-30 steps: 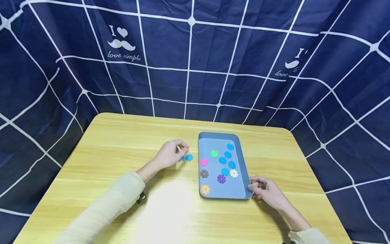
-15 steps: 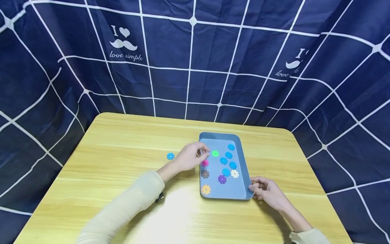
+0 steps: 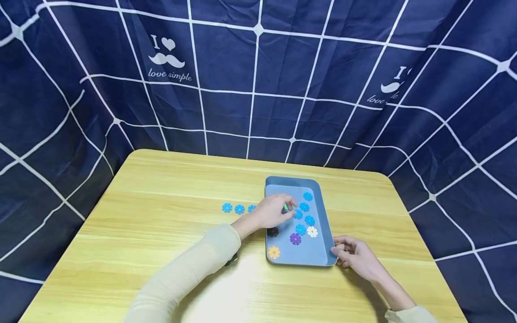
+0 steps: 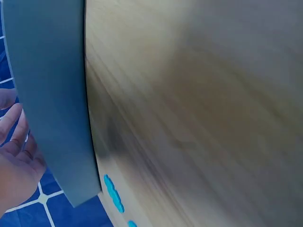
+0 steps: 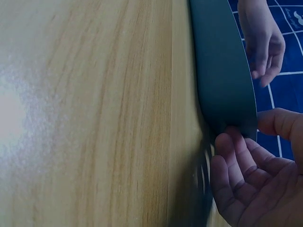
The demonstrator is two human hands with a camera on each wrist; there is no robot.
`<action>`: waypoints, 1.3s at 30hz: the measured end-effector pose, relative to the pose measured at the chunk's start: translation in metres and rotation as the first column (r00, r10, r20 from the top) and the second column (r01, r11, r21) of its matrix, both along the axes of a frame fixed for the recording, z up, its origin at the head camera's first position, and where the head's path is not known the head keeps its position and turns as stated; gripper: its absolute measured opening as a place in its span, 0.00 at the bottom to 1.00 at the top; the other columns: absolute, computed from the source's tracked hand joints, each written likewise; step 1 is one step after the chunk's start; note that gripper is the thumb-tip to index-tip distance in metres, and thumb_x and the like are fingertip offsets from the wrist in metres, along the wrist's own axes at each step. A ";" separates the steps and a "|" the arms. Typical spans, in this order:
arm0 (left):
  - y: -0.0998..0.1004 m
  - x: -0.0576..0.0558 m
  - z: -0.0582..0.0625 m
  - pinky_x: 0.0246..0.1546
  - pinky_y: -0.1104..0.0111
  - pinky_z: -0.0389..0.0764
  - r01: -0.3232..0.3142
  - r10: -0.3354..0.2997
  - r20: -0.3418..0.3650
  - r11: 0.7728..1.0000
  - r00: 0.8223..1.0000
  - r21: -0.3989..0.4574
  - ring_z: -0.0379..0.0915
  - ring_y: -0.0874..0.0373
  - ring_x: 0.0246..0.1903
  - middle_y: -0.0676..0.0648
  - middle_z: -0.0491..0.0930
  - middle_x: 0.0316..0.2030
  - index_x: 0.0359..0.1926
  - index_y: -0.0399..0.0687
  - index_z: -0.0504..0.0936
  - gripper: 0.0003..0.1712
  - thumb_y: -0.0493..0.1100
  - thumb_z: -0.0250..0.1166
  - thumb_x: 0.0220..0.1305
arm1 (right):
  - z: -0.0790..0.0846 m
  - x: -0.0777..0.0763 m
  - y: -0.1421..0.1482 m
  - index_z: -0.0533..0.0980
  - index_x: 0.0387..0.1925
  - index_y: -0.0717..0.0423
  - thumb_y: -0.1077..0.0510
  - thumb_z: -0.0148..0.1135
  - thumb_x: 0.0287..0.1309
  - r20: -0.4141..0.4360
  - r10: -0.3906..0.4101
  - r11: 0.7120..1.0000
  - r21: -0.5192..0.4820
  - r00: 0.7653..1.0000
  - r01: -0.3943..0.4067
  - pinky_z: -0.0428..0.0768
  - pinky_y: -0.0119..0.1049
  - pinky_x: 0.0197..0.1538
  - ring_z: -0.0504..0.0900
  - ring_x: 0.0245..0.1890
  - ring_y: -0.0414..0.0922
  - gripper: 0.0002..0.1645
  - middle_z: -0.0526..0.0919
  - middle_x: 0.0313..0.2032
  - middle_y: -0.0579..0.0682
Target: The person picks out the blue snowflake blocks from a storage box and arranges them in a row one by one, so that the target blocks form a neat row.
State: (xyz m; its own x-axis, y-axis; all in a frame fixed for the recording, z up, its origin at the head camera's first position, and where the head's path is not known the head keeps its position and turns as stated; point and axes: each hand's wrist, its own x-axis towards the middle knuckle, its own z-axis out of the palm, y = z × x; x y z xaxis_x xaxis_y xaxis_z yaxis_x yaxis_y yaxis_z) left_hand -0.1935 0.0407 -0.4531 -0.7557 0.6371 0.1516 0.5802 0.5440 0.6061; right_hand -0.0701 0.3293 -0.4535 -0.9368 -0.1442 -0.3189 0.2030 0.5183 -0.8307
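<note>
My left hand [image 3: 274, 211] reaches over the grey-blue tray [image 3: 282, 259], its thumb and index fingertips apart beside a blue notched plastic disc [image 3: 298, 214]. Nothing plainly shows as held in it. Its palm and fingers partly cover a green disc [image 3: 286, 207] and hide the pink one. With thumb at the rim and fingers against the outer wall, my right hand [image 3: 355, 258] holds the tray's near right corner; the right wrist view shows this grip on the tray wall [image 5: 225, 61]. Left of the tray, blue discs [image 3: 239, 209] lie in a row, the rightmost partly behind my left wrist.
Several more blue discs [image 3: 308, 196] lie in the tray, along with a white disc [image 3: 312, 231], a purple disc [image 3: 295, 238], an orange disc [image 3: 274, 252] and a dark brown disc [image 3: 273, 232]. A blue checked curtain [image 3: 226, 112] surrounds the wooden table [image 3: 169, 193].
My left hand has moved right, from the blue discs on the table to above the middle of the tray. Blue discs it covered on the table show again. My right hand stays at the tray corner.
</note>
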 end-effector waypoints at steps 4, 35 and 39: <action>0.009 -0.002 -0.004 0.55 0.70 0.82 0.000 0.000 0.002 0.999 1.000 -0.051 0.83 0.60 0.50 0.52 0.87 0.49 0.59 0.51 0.84 0.17 0.49 0.66 0.75 | 0.000 0.001 0.000 0.67 0.66 0.80 0.63 0.61 0.73 -0.003 0.012 1.000 -0.011 1.000 -0.012 0.85 0.33 0.34 0.82 0.30 0.39 0.29 0.85 0.39 0.56; 0.038 -0.015 -0.011 0.71 0.60 0.75 -0.006 0.005 -0.005 0.964 1.000 -0.267 0.77 0.54 0.63 0.50 0.85 0.60 0.62 0.50 0.84 0.22 0.52 0.68 0.73 | 0.002 -0.001 0.000 0.69 0.65 0.77 0.63 0.62 0.72 0.017 -0.011 1.000 0.010 1.000 0.011 0.84 0.33 0.34 0.81 0.31 0.38 0.28 0.85 0.39 0.56; 0.037 -0.015 -0.011 0.71 0.61 0.75 -0.002 0.000 -0.008 0.960 1.000 -0.281 0.77 0.54 0.62 0.50 0.84 0.59 0.62 0.49 0.84 0.22 0.53 0.68 0.73 | 0.002 -0.001 0.000 0.69 0.65 0.77 0.63 0.61 0.72 0.014 -0.009 1.000 0.009 1.000 0.009 0.85 0.33 0.34 0.82 0.31 0.38 0.28 0.85 0.39 0.56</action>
